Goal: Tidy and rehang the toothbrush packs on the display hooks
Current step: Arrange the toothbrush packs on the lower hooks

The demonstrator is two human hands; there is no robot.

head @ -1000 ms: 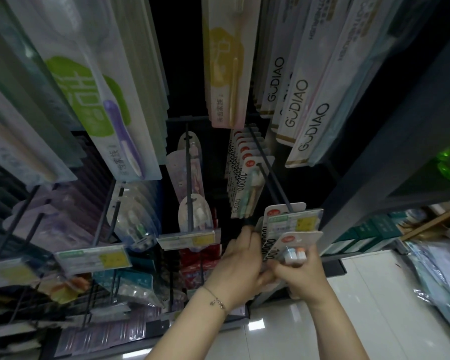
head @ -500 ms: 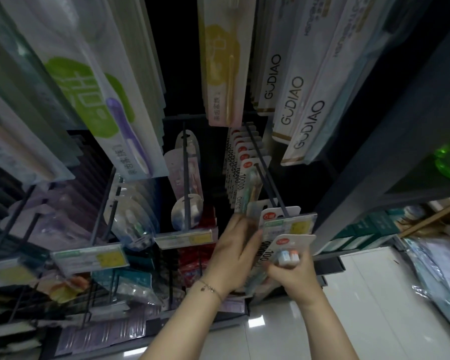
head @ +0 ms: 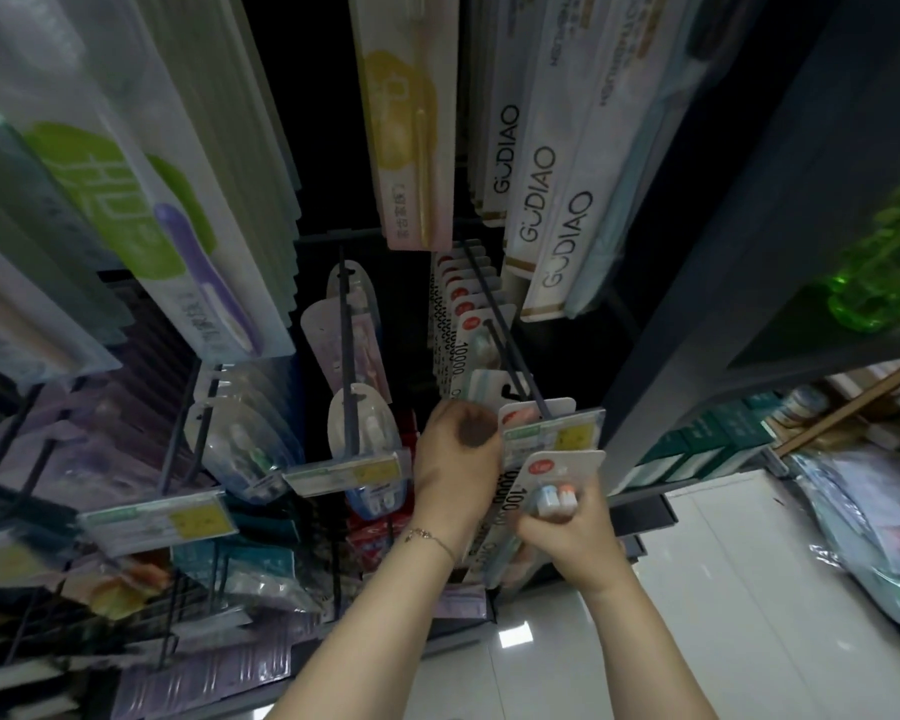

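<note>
My right hand [head: 567, 532] grips 1 toothbrush pack [head: 559, 472] under the price tag [head: 557, 436]. My left hand [head: 455, 459] is curled beside 2 front packs [head: 489, 389] on the hook [head: 510, 350], hold unclear.

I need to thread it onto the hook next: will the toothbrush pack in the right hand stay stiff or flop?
Probably fairly stiff: the toothbrush pack stands straight above the right hand gripping its lower part. Likely light, since one hand carries it. Its plastic blister may be slippery.
</note>
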